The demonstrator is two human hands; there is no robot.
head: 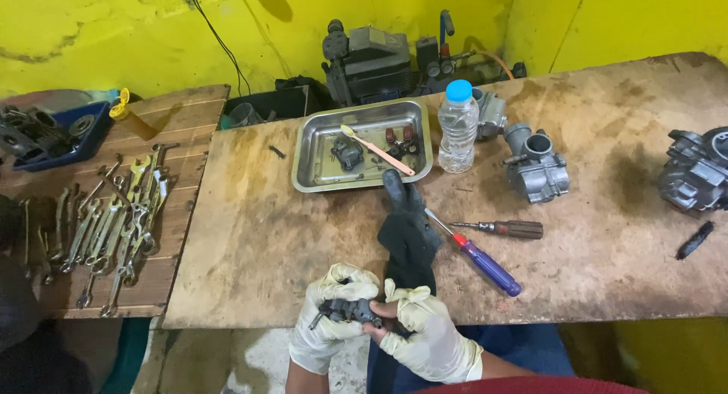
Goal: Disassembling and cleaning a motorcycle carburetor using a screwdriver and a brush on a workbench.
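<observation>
Both my hands wear pale latex gloves and meet at the near edge of the wooden bench (258,235). My left hand (327,310) and my right hand (425,329) together grip a small dark metal engine part (350,311). My bare right thumb shows through a torn glove against the part. A dark rag (408,231) lies on the bench just beyond my hands. To its right lie a blue-handled screwdriver (485,263) and a brown-handled screwdriver (506,229).
A steel tray (307,163) holds small parts and a pink toothbrush (379,151). A water bottle (457,127) and a grey carburetor (538,166) stand behind. Another engine part (694,174) sits far right. Several wrenches (114,223) lie on the left table by a blue bin (57,136).
</observation>
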